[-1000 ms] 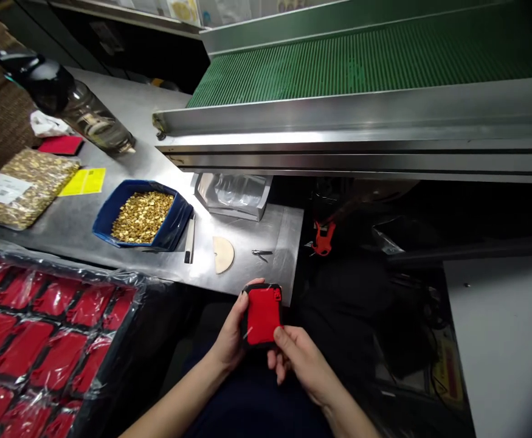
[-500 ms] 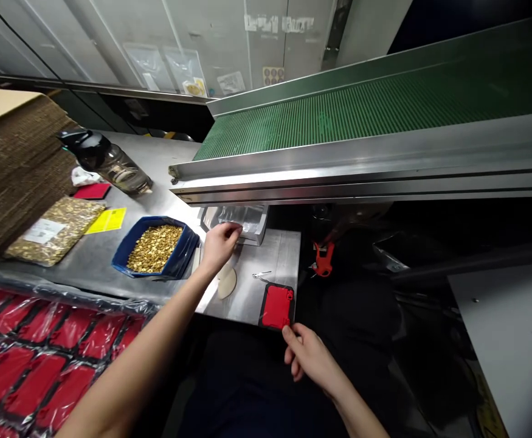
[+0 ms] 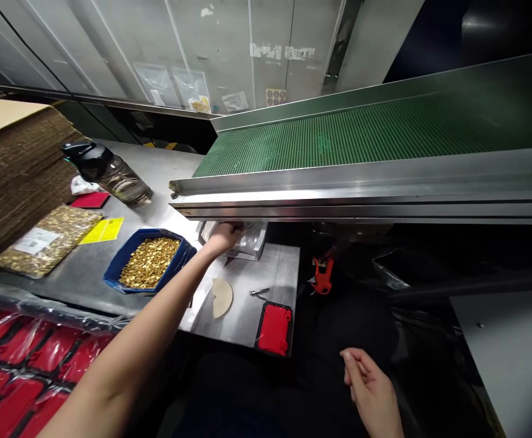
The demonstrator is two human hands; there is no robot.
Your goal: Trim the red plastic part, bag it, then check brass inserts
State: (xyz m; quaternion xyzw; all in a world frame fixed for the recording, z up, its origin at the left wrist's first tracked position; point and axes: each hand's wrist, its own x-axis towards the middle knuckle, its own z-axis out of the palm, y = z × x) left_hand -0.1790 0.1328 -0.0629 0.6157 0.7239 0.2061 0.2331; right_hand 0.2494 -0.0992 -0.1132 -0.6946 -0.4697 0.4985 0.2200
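Observation:
My left hand [image 3: 224,236] reaches into a light-coloured tray [image 3: 260,246] below the conveyor edge. Clear plastic pieces [image 3: 250,237] lie in that tray. The left fingers are curled down, and their tips are partly hidden. My right hand [image 3: 373,389] hovers off the table's front corner, thumb and fingers pressed together, with nothing visible in them. A red case with a black rim [image 3: 275,329] lies flat at the table corner, apart from both hands. Behind it is a small metal tool [image 3: 259,292]. A beige rounded disc [image 3: 222,298] lies left of these.
A green ribbed conveyor [image 3: 311,143] slopes across above the tray. On the left are a blue bin of gold-coloured small parts [image 3: 110,274], a water bottle [image 3: 122,179], a cardboard stack [image 3: 14,182] and wrapped red cases [image 3: 5,389]. An orange-red tool [image 3: 323,277] hangs beyond the table edge.
My left hand has gone deeper into the tray. My right hand has moved away from the red case, to the right and down. The view has tipped up slightly.

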